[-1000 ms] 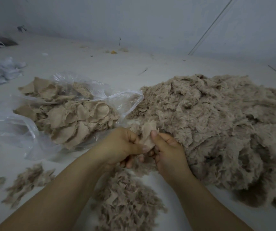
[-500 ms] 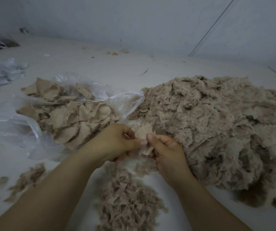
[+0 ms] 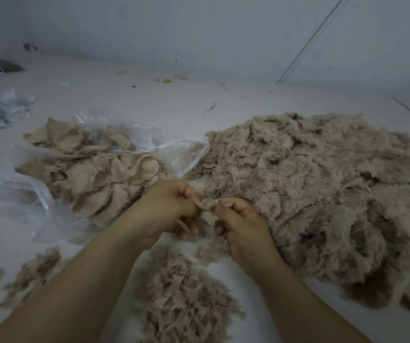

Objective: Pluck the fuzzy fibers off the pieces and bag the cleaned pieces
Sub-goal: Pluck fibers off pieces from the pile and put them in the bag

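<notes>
Beside the plastic bag (image 3: 186,154), left hand (image 3: 168,211) and right hand (image 3: 242,226) both pinch one fuzzy piece (image 3: 206,206). Bare white surface (image 3: 149,105) lies beyond the bag.

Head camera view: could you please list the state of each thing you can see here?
Left hand: pinching the fuzzy piece.
Right hand: pinching the same piece.
Fuzzy piece: held between both hands, fibers still on.
Clear plastic bag: open, lying flat, partly filled with cleaned pieces.
Uncleaned pile: heaped, large.
Plucked fibers: loose heap below the hands.
</notes>
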A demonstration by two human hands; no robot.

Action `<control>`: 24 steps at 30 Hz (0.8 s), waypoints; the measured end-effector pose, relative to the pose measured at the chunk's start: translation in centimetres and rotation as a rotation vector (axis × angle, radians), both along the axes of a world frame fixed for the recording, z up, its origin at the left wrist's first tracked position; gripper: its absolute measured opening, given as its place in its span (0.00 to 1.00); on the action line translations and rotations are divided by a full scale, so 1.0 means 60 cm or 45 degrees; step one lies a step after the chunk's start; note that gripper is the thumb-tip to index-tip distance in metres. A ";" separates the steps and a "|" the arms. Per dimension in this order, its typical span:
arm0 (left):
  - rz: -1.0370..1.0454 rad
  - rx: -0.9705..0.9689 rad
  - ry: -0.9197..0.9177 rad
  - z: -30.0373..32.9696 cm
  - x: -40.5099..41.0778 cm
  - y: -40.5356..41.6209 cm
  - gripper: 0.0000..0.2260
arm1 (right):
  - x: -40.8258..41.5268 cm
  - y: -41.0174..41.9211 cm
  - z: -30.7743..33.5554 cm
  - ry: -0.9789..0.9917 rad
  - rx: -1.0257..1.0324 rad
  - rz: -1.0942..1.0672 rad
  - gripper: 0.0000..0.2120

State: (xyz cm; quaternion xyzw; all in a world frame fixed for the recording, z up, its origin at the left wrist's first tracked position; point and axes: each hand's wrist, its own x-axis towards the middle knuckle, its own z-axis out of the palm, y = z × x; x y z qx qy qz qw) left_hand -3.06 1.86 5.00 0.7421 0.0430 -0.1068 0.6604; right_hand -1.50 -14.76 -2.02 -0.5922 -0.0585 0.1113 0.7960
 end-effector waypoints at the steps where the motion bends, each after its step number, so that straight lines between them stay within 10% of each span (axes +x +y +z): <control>1: -0.085 0.036 -0.002 0.003 -0.001 0.002 0.08 | 0.001 -0.001 -0.001 -0.008 -0.014 0.013 0.06; 24: -0.008 0.199 -0.265 -0.013 -0.001 -0.003 0.05 | -0.013 0.002 0.012 -0.087 -0.126 0.020 0.15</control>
